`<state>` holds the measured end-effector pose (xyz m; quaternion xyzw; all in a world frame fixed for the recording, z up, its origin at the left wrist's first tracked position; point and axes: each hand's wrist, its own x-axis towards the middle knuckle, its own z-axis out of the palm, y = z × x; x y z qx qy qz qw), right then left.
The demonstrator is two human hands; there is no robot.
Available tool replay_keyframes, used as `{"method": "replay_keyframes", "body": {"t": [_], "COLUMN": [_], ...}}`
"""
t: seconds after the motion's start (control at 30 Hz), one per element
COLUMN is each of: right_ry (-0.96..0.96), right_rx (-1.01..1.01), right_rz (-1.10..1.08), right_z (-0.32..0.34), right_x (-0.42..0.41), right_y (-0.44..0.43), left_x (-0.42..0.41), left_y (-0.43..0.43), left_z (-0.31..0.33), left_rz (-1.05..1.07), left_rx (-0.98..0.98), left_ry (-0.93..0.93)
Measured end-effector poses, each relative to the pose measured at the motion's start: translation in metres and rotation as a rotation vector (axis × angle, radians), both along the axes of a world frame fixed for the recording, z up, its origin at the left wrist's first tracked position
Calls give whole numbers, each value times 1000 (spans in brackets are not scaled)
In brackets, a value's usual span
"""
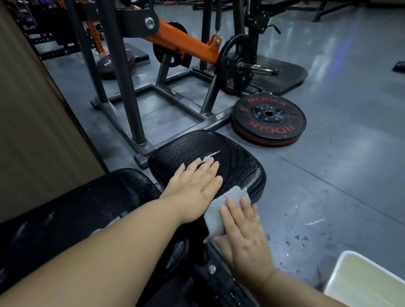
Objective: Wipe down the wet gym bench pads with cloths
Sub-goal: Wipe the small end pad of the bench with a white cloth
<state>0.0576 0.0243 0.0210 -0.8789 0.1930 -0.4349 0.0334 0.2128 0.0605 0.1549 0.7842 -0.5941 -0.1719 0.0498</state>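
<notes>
"ROGUE" plate (269,120) beside seat pad (221,151)

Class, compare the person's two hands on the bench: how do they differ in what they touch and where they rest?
1. The right hand presses a grey cloth; the left hand lies bare on the pad with no cloth.
2. The left hand rests on top of the wet seat pad; the right hand is at the pad's near edge, partly over the side.
Both are flat with fingers extended, palms down.
</notes>
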Motion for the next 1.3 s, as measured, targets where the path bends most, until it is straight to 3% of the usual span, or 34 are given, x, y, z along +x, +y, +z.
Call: {"method": "replay_keyframes", "body": {"t": [0.27,0.47,0.67,0.9,1.07,1.3], "right_ry": [107,135,223,259,334,295], "right_rx": [-95,-270,-392,-359,-363,-375], "right_rz": [-76,208,288,179,246,321], "right_z": [10,28,44,55,59,55], "right_x": [-27,-12,-13,-21,-12,-7], "right_y": [-68,-52,-72,-91,-79,-76], "left_x": [-2,-2,-3,-3,-2,-3], "left_y": [0,0,1,1,1,0], "left_z": [2,3,5,4,4,5], "left_rz": [-15,-8,-5,-11,-12,1], "left_rx": [18,17,21,21,15,7], "left_ry": [-54,-34,-20,-32,-41,-20]}}
